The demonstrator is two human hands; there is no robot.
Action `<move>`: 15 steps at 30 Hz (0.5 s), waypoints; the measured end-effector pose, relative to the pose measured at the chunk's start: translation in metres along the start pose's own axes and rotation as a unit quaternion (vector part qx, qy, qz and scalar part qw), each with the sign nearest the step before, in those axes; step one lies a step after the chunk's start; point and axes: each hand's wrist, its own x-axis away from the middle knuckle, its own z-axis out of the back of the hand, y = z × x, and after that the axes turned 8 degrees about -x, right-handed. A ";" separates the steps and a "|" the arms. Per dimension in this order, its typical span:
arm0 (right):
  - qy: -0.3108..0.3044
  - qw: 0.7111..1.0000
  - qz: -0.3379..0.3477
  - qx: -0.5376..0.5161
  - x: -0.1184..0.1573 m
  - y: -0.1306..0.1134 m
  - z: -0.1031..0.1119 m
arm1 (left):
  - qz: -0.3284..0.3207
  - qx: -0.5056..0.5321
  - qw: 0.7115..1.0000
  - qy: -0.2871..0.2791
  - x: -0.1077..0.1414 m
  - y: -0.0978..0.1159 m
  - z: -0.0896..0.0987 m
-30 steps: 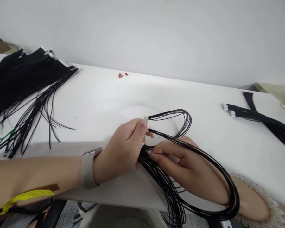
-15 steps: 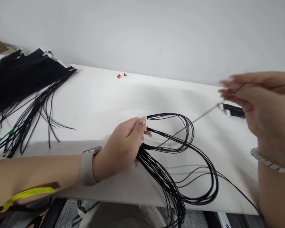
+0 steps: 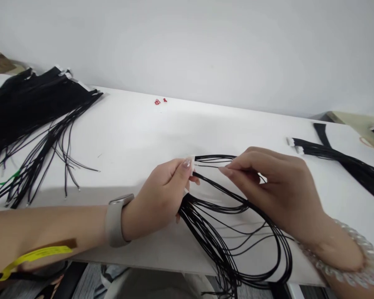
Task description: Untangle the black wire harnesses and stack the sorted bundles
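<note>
My left hand (image 3: 170, 187) is closed around a white connector (image 3: 192, 165) and a second white piece just below it, thumb on top. Thin black wires (image 3: 218, 243) run from these, looping to the right and hanging down over the table's front edge. Between thumb and fingertips, my right hand (image 3: 271, 187) pinches a single black wire (image 3: 209, 166). Its bare metal tip points left and lies very near the connector's right face; whether it touches cannot be made out. My right palm is above the wire loops.
Black wire bundles (image 3: 34, 104) with white connectors are heaped at the left, loose ends toward me. More bundles (image 3: 339, 153) lie at the right. Small red pieces (image 3: 157, 101) sit near the wall. A pale bin or bag (image 3: 158, 284) is below the front edge.
My right hand has come down and left from the upper right, bringing the wire's tip to the connector. My left hand has stayed almost still. The right-hand bundles are now uncovered.
</note>
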 end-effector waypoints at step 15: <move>0.001 0.995 0.080 0.053 0.002 0.006 0.001 | 0.003 -0.025 1.000 -0.008 0.002 0.001 0.001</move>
